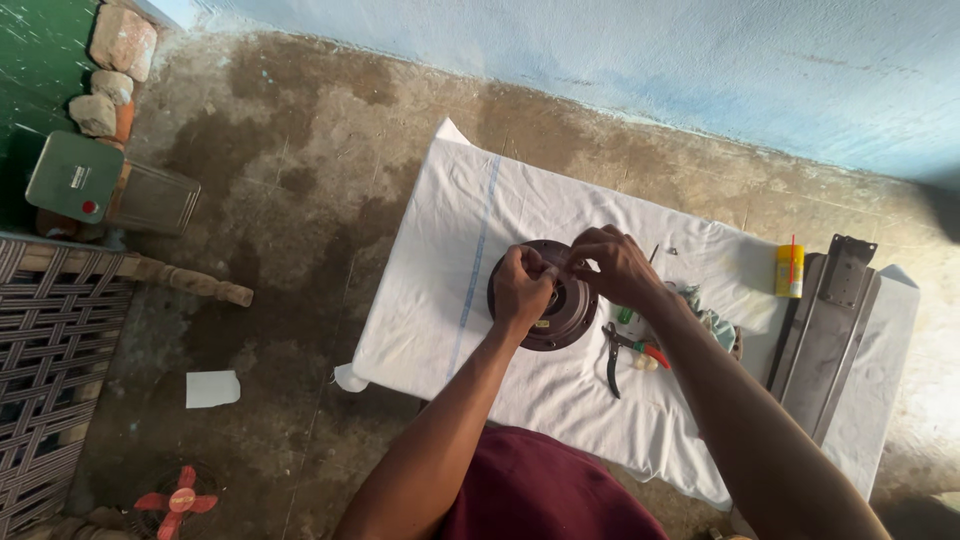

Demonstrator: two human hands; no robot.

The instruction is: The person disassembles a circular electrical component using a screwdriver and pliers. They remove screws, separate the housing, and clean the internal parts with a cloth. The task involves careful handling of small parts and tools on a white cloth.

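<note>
While both hands pinched something small at the hub of the round motor housing on the white cloth, left hand and right hand fingers bunched together; the piece was hidden and could have slipped and rolled toward the pliers.

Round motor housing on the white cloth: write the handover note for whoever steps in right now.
Left hand: on the round dark motor housing, fingers pinched at its centre.
Right hand: over the housing's top edge, fingertips meeting the left's; what they pinch is too small to tell.
Housing lies flat on the white cloth.
Pliers lie right of it, untouched; yellow bottle and grey metal blades farther right.
Done: housing laid out, tools at hand.
Left: the centre work is unfinished.
</note>
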